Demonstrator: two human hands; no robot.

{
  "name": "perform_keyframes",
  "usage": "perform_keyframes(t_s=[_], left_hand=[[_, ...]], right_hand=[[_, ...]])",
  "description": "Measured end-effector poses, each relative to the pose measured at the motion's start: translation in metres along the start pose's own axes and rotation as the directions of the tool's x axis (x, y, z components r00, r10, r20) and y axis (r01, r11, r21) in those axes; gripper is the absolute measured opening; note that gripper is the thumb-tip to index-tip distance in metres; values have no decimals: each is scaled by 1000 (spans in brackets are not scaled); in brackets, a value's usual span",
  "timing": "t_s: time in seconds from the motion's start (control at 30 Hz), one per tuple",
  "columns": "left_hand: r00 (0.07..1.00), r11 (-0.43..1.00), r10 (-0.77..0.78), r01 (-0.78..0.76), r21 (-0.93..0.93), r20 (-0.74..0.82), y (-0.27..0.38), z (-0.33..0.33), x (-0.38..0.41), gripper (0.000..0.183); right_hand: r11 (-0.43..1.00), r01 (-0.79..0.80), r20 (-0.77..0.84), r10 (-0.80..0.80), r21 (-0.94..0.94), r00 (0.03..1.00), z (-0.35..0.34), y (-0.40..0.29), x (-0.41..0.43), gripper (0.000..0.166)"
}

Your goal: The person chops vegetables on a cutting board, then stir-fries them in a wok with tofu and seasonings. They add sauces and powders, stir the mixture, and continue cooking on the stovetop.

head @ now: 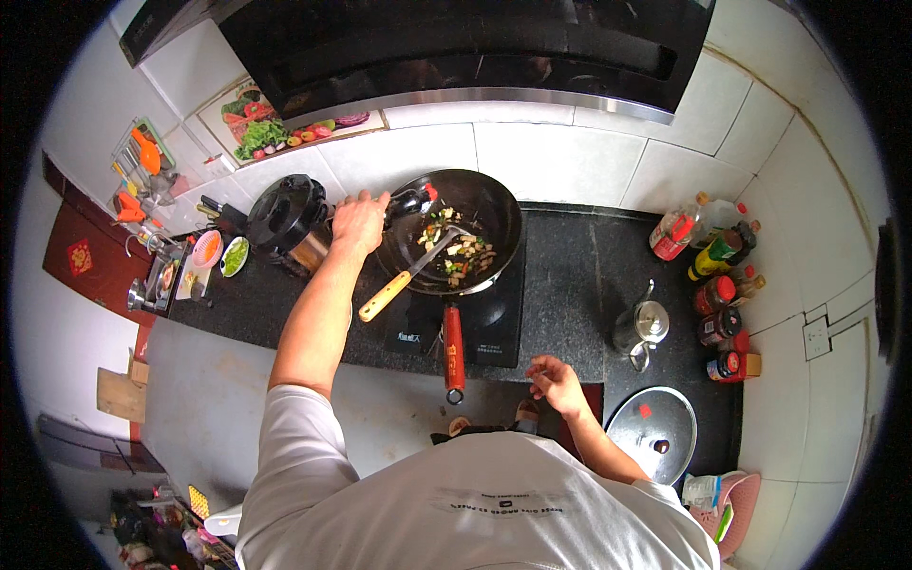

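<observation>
My left hand (361,222) is closed around a dark bottle (407,204) with a red top, tilted over the left side of a black wok (499,206). Chopped food (467,255) in several colours lies in the wok. A metal spatula (388,295) with a wooden handle rests in it, its handle over the rim at the lower left. The wok sits on a black induction cooker (491,335), its red handle (453,349) pointing toward me. My right hand (554,383) is off the counter's front edge, right of the wok handle, fingers curled; nothing shows in it.
A black-lidded pot (288,221) stands left of the wok, near a pink basket (207,249) and a white dish of chopped greens (234,256). Rightward are a glass jug with a metal lid (651,322), a glass pan lid (652,434), and several bottles and jars (714,294). A range hood (470,64) hangs above.
</observation>
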State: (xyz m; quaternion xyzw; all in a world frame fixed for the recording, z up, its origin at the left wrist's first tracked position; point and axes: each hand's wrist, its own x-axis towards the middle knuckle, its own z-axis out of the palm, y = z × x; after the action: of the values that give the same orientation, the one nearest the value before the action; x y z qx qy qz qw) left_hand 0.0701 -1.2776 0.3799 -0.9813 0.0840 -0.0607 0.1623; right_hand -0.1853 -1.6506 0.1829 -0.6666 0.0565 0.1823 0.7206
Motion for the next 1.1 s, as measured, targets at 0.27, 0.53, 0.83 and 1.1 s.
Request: perform_keyframes(t_s=[0.27,0.53,0.83,1.1], left_hand=[[986,927,-164,161,-339,20,-15,-4,-28,76],[945,128,-279,-141,-982,-172,5,-7,-48,67],[921,-143,256,-264,-954,-293,147,-115,-49,64],[707,-85,698,-78,-993,-115,295,-128,-46,72]], right_hand=[[1000,24,-35,-24,-5,999,-7,2,-5,25],[943,259,-121,-287,-210,950,5,-80,-3,36],[681,732,-255,-703,28,664,-33,-240,6,80],[583,805,-349,-735,113,581,-121,-273,-26,61]])
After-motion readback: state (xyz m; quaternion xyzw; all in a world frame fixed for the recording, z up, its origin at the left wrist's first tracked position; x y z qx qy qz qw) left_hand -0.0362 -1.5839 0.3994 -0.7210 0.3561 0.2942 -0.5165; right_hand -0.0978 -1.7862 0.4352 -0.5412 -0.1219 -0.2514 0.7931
